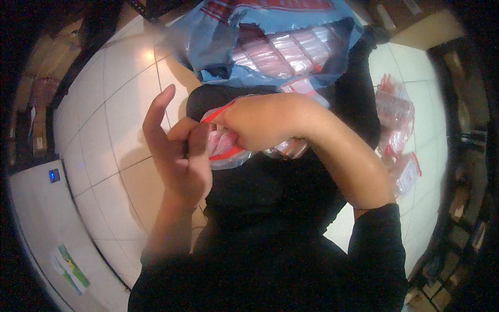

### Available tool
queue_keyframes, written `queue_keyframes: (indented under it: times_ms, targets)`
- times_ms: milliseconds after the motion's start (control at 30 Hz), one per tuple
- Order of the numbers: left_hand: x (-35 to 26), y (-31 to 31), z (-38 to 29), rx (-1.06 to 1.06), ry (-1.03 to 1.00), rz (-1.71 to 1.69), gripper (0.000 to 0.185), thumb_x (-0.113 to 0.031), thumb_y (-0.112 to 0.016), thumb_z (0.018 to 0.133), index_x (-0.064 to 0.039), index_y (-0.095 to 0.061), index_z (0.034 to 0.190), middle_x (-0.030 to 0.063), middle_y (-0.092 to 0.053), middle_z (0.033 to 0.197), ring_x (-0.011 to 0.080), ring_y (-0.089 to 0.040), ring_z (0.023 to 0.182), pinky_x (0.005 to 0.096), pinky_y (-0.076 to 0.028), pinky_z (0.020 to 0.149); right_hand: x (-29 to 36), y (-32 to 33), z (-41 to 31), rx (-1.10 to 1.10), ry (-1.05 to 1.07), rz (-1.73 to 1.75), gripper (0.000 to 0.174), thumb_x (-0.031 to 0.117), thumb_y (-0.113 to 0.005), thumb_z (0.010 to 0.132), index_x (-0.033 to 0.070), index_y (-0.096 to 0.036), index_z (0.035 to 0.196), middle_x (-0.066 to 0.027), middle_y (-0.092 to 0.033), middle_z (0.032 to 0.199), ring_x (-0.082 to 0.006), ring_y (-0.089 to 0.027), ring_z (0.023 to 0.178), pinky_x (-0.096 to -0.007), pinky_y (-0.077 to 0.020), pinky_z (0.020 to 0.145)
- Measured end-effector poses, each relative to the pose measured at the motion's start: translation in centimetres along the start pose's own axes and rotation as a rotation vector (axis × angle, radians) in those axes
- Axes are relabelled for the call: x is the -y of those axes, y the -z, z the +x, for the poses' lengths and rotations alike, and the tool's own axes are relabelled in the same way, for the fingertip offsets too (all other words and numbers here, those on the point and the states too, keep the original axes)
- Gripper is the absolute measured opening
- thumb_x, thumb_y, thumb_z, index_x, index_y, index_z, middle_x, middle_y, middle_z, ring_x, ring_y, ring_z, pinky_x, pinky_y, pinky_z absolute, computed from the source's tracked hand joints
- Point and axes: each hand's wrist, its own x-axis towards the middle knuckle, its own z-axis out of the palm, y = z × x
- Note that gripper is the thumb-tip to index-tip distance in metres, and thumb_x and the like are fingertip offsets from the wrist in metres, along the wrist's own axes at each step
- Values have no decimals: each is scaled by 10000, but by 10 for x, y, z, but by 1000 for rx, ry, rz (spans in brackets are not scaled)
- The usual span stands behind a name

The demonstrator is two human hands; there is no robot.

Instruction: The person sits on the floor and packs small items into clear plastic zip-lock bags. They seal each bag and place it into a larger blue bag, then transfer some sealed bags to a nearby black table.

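Note:
A clear plastic bag (230, 162) with a red strip along its mouth lies over my lap. My left hand (181, 152) pinches the left side of its mouth, with one finger raised away from it. The back of my right hand (253, 121) faces up at the bag's mouth, between the red edges. Its fingers are hidden, so their grip cannot be seen. Pinkish-white crumpled plastic (222, 141) shows between the two hands. Under my right wrist is another shiny clear plastic packet (290, 148).
Ahead of my knees sits a torn blue plastic sack (212, 43) holding stacked clear plastic packs (284, 50). More packs with red strips (395, 117) lie on the tiled floor (128, 89) to the right. A white appliance (43, 218) with a small lit display stands at left.

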Motion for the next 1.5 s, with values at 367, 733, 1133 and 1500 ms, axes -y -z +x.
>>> queue_keyframes:
  times_ms: [367, 733, 1133, 1500]
  targets:
    - [-1, 22, -2, -22, -264, 286, 664, -46, -575, 1065, 26, -170, 1586, 207, -675, 1066, 170, -655, 739, 282, -499, 712, 23, -22, 15, -628, -76, -214, 125, 98, -669, 865, 14, -760, 880, -224, -759, 986, -381, -755, 956, -481, -605, 801]
    - [3, 25, 26, 48, -239, 105, 659, -99, -599, 1065, -33, -235, 1611, 128, -611, 974, 151, -580, 696, 282, -458, 651, 4, 11, 29, -80, -117, -240, 293, 217, -624, 977, 73, -748, 1201, -228, -767, 1132, -378, -748, 1075, -508, -571, 924]
    - [12, 22, 30, 46, -209, -28, 728, -92, -674, 1020, -100, -287, 1637, 51, -607, 830, 132, -526, 655, 277, -421, 600, -15, 25, 59, 331, 19, -178, 417, 269, -644, 945, 100, -715, 1320, -181, -737, 1279, -373, -681, 1228, -489, -509, 1037]
    - [4, 24, -5, -73, -222, 128, 784, -43, -679, 997, -49, -190, 1609, 231, -643, 1187, 209, -683, 785, 318, -558, 694, 0, -50, 80, -174, -10, -353, 278, 334, -747, 849, 182, -819, 1071, -104, -792, 1020, -291, -750, 900, -462, -572, 735]
